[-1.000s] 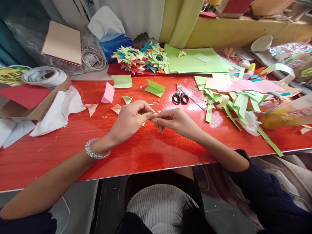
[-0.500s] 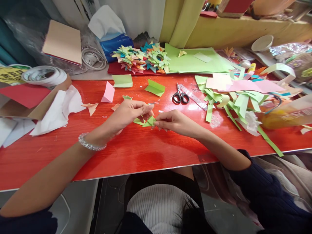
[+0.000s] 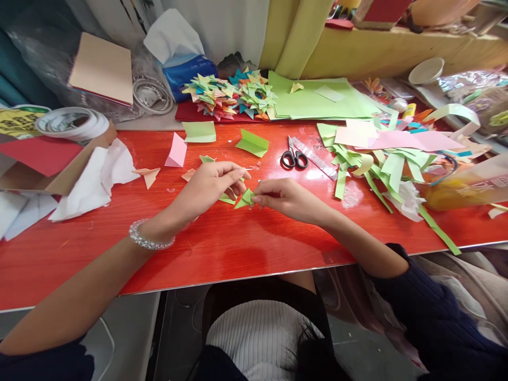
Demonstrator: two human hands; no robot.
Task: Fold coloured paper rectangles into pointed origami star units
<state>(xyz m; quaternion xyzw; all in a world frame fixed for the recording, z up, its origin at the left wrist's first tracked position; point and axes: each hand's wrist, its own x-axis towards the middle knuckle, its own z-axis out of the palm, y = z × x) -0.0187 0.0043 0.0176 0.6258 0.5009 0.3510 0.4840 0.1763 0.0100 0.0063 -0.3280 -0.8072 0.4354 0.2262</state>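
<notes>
My right hand point(image 3: 286, 200) pinches a small folded green paper point(image 3: 245, 198) between thumb and fingers, over the red table point(image 3: 238, 248). My left hand point(image 3: 216, 186) is just left of it, its fingers curled round a thin white stick-like thing point(image 3: 246, 169) whose tip points right. Beneath the left fingers lies another green paper piece point(image 3: 227, 199), partly hidden. Behind the hands are a creased green paper point(image 3: 253, 143), a flatter light green one point(image 3: 199, 132) and a folded pink one point(image 3: 175, 150). Small orange folded pieces point(image 3: 148, 177) lie to the left.
Black-handled scissors point(image 3: 294, 157) and a clear ruler point(image 3: 315, 159) lie beyond my right hand. Green and pink paper strips point(image 3: 392, 164) are heaped at the right. Spiky paper rings point(image 3: 212, 95) and green sheets point(image 3: 317, 100) are at the back; a cardboard box point(image 3: 59, 182) stands left.
The green folded paper and my right hand have shifted slightly right, away from the left fingers. My left hand has moved only a little, and its thumb is higher.
</notes>
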